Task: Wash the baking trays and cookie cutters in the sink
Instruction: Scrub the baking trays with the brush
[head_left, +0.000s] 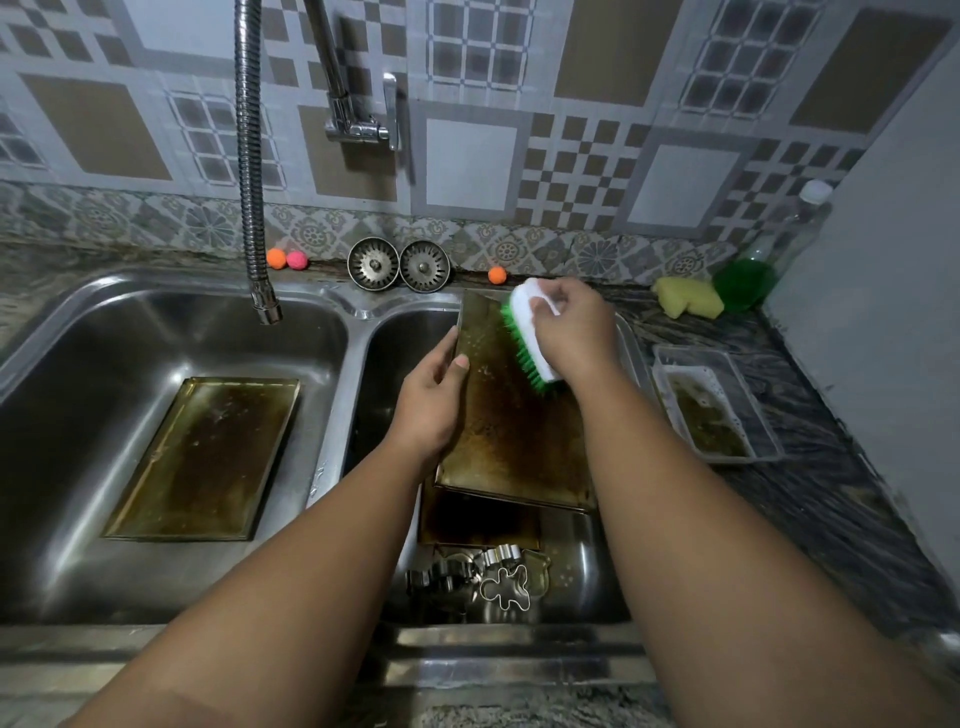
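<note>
A greasy, browned baking tray (509, 441) leans tilted over the right sink basin (587, 571). My left hand (431, 400) grips its left edge, thumb on the tray face. My right hand (569, 325) grips a white scrub brush (530, 338) with green bristles pressed against the tray's upper part. A second dirty tray (208, 457) lies flat in the left basin (78, 364). Another dark tray (478, 519) sits under the held one. Several metal cookie cutters (483, 577), one a gingerbread-man shape, lie at the front of the right basin.
A flexible faucet hose (252, 197) hangs over the left basin. Two metal strainers (397, 265) and small orange and pink balls (287, 259) sit behind the sink. On the right counter are a yellow sponge (685, 296), a green scourer (743, 283), a bottle (800, 228) and a plastic tub (714, 405).
</note>
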